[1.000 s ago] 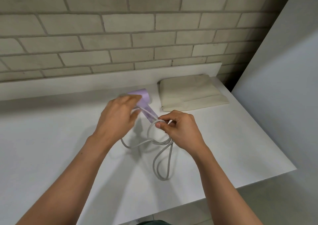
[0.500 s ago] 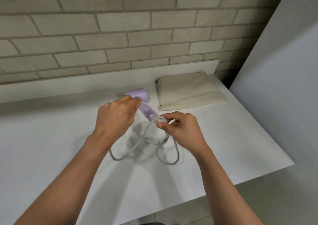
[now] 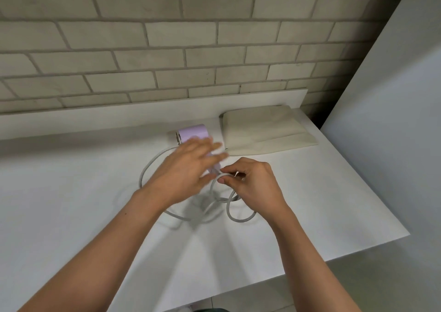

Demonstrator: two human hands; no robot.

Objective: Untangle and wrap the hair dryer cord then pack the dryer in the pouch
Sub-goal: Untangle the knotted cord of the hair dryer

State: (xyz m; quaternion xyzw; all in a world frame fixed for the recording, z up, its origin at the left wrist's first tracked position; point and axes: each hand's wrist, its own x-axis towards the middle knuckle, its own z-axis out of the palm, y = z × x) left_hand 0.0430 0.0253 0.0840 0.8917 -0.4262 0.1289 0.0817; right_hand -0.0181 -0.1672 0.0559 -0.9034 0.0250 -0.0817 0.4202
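Observation:
A lilac hair dryer (image 3: 193,132) lies on the white counter (image 3: 71,192) near the back ledge. Its grey cord (image 3: 152,166) curls in loose loops on the counter around and under my hands. My right hand (image 3: 253,183) pinches a loop of the cord between thumb and forefinger just in front of the dryer's handle. My left hand (image 3: 188,168) is blurred, fingers spread, over the handle and holds nothing that I can make out. The beige cloth pouch (image 3: 265,130) lies flat to the right of the dryer.
A brick wall (image 3: 191,49) rises behind a low white ledge. A tall white panel (image 3: 393,97) stands to the right of the counter. The counter's front edge runs diagonally down to the left near my forearms.
My left hand has let go of the cord near the dryer and opened, sweeping right over the handle. The cord loop now lies wider to the left. My right hand keeps its pinch.

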